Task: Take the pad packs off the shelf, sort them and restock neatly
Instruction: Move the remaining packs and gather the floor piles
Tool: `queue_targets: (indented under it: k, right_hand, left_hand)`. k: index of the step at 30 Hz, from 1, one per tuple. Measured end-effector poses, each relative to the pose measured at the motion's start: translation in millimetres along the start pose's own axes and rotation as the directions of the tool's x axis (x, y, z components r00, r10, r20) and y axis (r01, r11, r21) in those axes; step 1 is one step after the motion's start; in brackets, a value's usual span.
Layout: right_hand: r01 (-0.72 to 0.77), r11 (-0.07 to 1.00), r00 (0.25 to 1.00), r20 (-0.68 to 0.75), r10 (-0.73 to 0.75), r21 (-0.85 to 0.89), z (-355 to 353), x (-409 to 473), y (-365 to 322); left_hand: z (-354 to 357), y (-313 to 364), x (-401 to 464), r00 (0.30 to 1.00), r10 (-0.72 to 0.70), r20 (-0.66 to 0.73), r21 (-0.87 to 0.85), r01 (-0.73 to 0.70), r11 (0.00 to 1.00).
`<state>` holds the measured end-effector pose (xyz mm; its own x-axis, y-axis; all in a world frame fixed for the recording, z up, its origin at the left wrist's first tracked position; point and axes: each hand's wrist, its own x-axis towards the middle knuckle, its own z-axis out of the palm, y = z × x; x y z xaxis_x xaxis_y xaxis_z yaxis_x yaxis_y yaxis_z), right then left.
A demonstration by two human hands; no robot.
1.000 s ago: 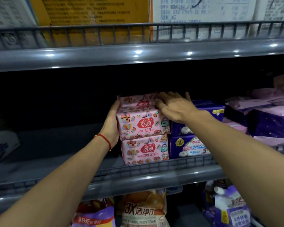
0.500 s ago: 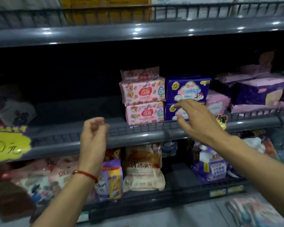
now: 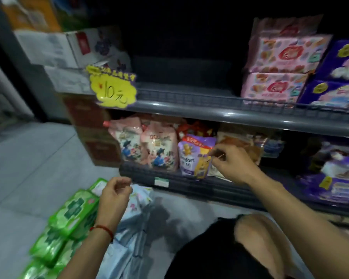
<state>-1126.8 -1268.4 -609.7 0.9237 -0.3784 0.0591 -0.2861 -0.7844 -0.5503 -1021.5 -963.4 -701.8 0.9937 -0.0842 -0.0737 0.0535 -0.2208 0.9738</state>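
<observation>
Grey floor tiles run up to a dark store shelf unit, whose upper shelf carries a wire rail along its front. At the right end of that shelf stand the pink pad packs, stacked one on another, with the purple pad packs touching them on their right. Most of the shelf to their left is bare and dark. A yellow price tag reading 10 元 hangs on the rail at the left end, below some cardboard boxes.

On the lower shelf stand refill pouches — two pink ones side by side and a purple one just beside them.

Both hands hang in the air, holding nothing. The left hand, with a red string at the wrist, hovers with its grip loosely curled above the green pad packs piled on the floor and a heap of pale blue packs next to them. The right hand is in front of the lower shelf, near the purple pouch, fingers loosely bent and not closed on anything.

A bare knee and dark shorts show at the bottom — the person is low to the floor.
</observation>
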Motion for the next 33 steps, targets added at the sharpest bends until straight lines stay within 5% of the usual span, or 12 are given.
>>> queue_targets:
  k: [4, 8, 12, 15, 20, 23, 28, 33]
  right_hand:
    - [0.082, 0.996, 0.964, 0.251, -0.085, 0.019, 72.4, 26.0, -43.7]
    - [0.202, 0.978, 0.834, 0.532, -0.143, -0.053, 153.6, 35.8, -82.9]
    - [0.359, 0.918, 0.738, 0.653, -0.17, -0.166, 205.7, 38.7, -118.6]
    - [0.433, 0.886, 0.746, 0.617, -0.25, -0.165, 227.4, 44.3, -142.8]
    - [0.443, 0.884, 0.784, 0.544, -0.3, -0.15, 245.1, 47.8, -161.2]
    - [0.446, 0.88, 0.794, 0.526, -0.304, -0.164, 245.7, 46.6, -156.2]
    - [0.367, 0.92, 0.827, 0.5, -0.255, -0.138, 241.8, 49.5, -145.9]
    - [0.149, 0.967, 0.879, 0.421, -0.224, 0.205, 234.4, 54.9, -153.1]
  left_hand:
    - [-47.3, -63.1, -5.3, 0.988, -0.092, -0.126, 0.03, 0.097, 0.995]
    - [-93.1, -100.9, -11.3, 0.96, -0.105, -0.26, 0.051, 0.122, 0.991]
    - [-132.1, -119.9, -3.1, 0.916, 0.067, -0.396, 0.352, 0.085, 0.932]
    - [-148.9, -130.2, 31.8, 0.952, 0.155, -0.262, 0.673, 0.066, 0.737]
    - [-160.6, -157.1, 94.2, 0.975, -0.218, -0.04, 0.897, 0.132, 0.422]
    - [-167.3, -166.7, 103.2, 0.963, -0.271, -0.009, 0.91, 0.12, 0.397]
    - [-177.1, -151.6, 99.9, 0.998, -0.069, 0.008, 0.866, 0.028, 0.499]
    - [-184.5, -88.7, 83.6, 0.915, 0.366, 0.171, 0.859, -0.32, 0.4]
